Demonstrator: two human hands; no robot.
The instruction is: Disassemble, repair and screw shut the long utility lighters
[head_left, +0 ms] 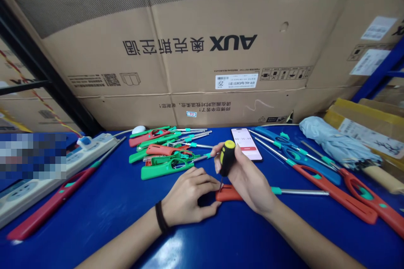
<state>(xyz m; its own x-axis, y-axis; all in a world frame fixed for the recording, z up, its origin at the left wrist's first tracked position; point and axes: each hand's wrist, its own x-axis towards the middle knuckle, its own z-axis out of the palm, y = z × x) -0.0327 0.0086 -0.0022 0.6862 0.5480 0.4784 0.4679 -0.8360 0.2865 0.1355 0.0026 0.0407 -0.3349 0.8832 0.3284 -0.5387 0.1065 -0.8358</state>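
- Head view, live from the worktop (104, 214): the right hand (244, 178) is closed tight around a yellow-and-black screwdriver (227, 157), its shaft pointing straight down into an orange-red long-nosed lighter (229, 193).
- That lighter lies flat just under the hands, its metal stem (299, 192) running off to their right.
- The left hand (189, 197) is curled over the lighter's handle, fingertips (214, 187) pinning it down right beside the screwdriver.
- Beyond the hands to the left, a heap of green and red lighters (167, 170); to the right, blue (303, 160) and red ones (334, 193) laid out.
- Progress call: one lighter under the driver, the rest lying idle; whether any are finished, I cannot tell from here.
- Farther off, a phone (246, 143) shows a timer beyond the fingers.
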